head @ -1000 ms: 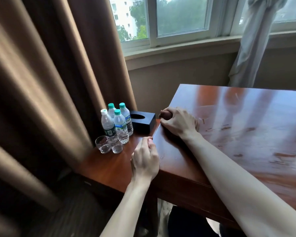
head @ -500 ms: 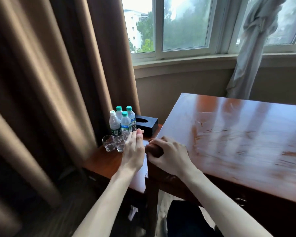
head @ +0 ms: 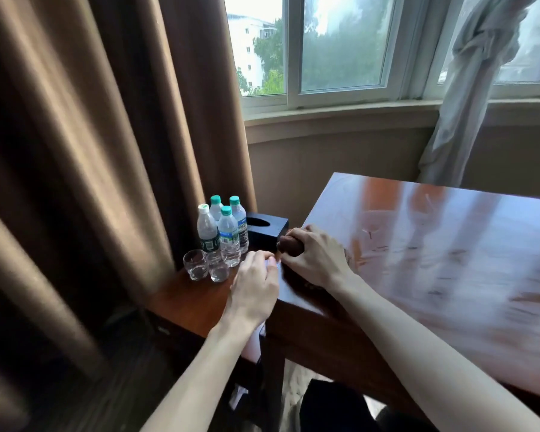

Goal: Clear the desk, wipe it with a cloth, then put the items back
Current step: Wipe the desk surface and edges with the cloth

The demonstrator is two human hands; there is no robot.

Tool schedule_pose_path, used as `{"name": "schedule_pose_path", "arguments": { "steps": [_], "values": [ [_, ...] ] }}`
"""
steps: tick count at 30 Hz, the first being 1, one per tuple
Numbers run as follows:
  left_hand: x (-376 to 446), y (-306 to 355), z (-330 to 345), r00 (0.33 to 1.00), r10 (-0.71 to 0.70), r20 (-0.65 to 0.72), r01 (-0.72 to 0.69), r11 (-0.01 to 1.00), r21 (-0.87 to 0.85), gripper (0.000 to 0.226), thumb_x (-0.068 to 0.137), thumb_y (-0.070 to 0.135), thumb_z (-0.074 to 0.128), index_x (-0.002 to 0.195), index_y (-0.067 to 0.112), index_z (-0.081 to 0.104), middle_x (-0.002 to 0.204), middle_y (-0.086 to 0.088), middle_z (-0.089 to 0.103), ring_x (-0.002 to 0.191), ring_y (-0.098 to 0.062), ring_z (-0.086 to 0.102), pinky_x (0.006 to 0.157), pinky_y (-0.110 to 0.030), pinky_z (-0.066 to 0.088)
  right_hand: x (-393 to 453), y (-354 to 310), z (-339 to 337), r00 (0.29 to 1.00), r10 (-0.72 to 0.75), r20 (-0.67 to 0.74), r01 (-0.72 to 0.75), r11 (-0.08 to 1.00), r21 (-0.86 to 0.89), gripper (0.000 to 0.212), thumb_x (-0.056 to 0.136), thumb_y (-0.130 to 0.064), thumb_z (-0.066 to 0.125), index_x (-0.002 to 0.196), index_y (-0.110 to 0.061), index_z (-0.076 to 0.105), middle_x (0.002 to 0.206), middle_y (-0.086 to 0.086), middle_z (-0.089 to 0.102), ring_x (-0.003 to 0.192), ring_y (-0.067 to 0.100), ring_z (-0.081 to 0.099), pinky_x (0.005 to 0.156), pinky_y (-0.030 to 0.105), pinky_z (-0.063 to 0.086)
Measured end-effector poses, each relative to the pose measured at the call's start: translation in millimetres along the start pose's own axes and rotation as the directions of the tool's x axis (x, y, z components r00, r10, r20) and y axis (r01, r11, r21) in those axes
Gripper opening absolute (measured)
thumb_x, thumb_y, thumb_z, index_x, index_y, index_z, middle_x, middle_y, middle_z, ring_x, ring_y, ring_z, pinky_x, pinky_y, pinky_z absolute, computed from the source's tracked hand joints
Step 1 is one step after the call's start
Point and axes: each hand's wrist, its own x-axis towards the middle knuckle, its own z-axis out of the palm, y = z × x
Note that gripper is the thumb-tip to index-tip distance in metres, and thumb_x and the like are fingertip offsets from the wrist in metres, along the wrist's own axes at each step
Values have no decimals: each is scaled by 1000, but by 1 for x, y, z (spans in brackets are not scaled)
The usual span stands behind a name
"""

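At nine o'clock of my hands, on the lower side table [head: 184, 304], stand two small glasses [head: 195, 265], four water bottles [head: 228, 235] and a dark tissue box [head: 267, 229]. My left hand [head: 254, 288] hangs over that side table, just beside the tabletop's [head: 434, 260] left edge, fingers loosely bent, holding nothing that I can make out. At three o'clock of it, my right hand [head: 317, 260] rests on the tabletop's left edge, curled round a brown rolled cloth [head: 290, 244]. The polished tabletop shows streaks.
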Motion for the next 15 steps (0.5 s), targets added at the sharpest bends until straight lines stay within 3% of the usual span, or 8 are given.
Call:
{"name": "schedule_pose_path", "arguments": {
  "steps": [2,5,9,15],
  "values": [
    [26,6,18,1000,2,10,-2,1000,-5,28,105,31,38,115,18,60,116,1,57,110,-18,56,98,-40,45,26,20,2,999,-32,19,32,999,-12,42,76,-61,57,108,-37,70,99,-5,61,93,24,65,76,36,52],
    [80,8,50,999,-17,42,16,1000,15,26,104,27,39,114,15,60,115,-4,56,110,-25,55,98,-42,43,84,61,7,998,56,8,-56,998,8,33,77,-55,61,104,-37,70,97,-6,61,94,24,64,74,34,45],
    [163,10,100,995,19,94,-26,997,73,27,104,29,39,117,13,58,118,-6,55,113,-26,54,98,-41,42,174,124,20,993,120,-10,-120,993,-22,32,77,-56,61,99,-34,66,93,-4,59,90,28,64,73,36,48],
    [256,11,156,961,88,264,-119,987,105,35,106,40,32,124,16,51,126,-3,49,118,-25,49,103,-42,39,287,216,27,976,210,-57,-215,970,-113,26,82,-53,65,100,-34,68,96,-2,56,93,26,60,75,34,39]
  ]
}}
